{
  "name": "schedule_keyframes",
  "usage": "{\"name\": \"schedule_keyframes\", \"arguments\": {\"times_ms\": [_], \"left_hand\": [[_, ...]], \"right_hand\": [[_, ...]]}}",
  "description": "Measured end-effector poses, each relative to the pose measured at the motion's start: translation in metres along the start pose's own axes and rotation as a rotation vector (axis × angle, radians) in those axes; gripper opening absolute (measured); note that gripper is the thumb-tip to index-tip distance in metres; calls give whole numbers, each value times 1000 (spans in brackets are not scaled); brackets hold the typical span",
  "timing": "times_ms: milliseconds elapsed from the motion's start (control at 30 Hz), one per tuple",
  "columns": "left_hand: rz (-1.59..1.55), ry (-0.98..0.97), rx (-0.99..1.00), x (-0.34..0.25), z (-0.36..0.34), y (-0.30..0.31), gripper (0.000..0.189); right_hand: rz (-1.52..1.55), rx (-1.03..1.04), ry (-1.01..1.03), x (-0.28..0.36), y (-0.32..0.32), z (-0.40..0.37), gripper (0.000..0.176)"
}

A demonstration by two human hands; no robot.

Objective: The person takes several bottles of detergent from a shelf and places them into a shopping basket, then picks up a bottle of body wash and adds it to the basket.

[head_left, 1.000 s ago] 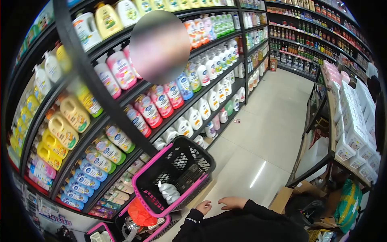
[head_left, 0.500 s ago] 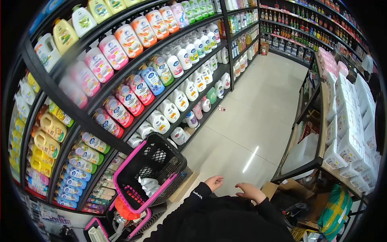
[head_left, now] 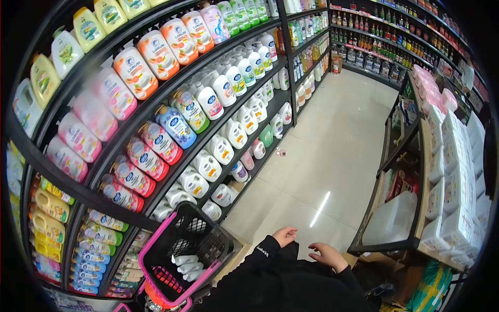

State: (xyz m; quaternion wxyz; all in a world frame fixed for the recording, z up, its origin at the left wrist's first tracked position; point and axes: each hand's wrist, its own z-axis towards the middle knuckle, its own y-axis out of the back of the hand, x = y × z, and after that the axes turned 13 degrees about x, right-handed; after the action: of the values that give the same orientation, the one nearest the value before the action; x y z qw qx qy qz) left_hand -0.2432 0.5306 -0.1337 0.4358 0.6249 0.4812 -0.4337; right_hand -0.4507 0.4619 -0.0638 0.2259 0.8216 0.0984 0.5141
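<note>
My left hand (head_left: 285, 236) hangs in front of my body over the floor, its fingers loosely bent and nothing seen in it. To its right, my right hand (head_left: 329, 256) is also free, with thumb and fingers apart. Neither touches anything. Left of my hands stands a black shopping basket with a pink rim (head_left: 156, 236). Several white bottles (head_left: 187, 266) lie inside it. The shelf beyond carries rows of pump bottles, among them orange-and-white ones (head_left: 135, 73) and red-capped-looking pink ones (head_left: 148, 158).
White jugs (head_left: 207, 165) line the lower shelf. A tiled floor aisle (head_left: 332, 135) runs ahead to shelves of dark bottles (head_left: 374, 39). On the right, a rack holds stacked white packs (head_left: 449, 182) and pink packs (head_left: 429, 93). A green-and-yellow sack (head_left: 429, 286) lies below.
The view has shifted forward along the aisle, so the near shelf bottles sit further left and lower. Both hands stay in front of my body, still free.
</note>
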Motion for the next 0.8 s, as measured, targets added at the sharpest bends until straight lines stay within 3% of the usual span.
{"name": "schedule_keyframes", "arguments": {"times_ms": [167,233,300,633,800], "left_hand": [[44,75,-26,-2,35,59,30],[10,116,-32,7,45,80,29],[-56,64,-108,7,54,101,29],[-104,188,-166,0,88,172,27],[-165,189,-201,-5,129,194,28]], "right_hand": [[-31,55,-4,5,44,78,30],[-38,100,83,14,62,109,29],[-38,120,76,24,80,129,29],[-72,125,133,20,140,191,29],[-61,236,146,4,180,234,28]]}}
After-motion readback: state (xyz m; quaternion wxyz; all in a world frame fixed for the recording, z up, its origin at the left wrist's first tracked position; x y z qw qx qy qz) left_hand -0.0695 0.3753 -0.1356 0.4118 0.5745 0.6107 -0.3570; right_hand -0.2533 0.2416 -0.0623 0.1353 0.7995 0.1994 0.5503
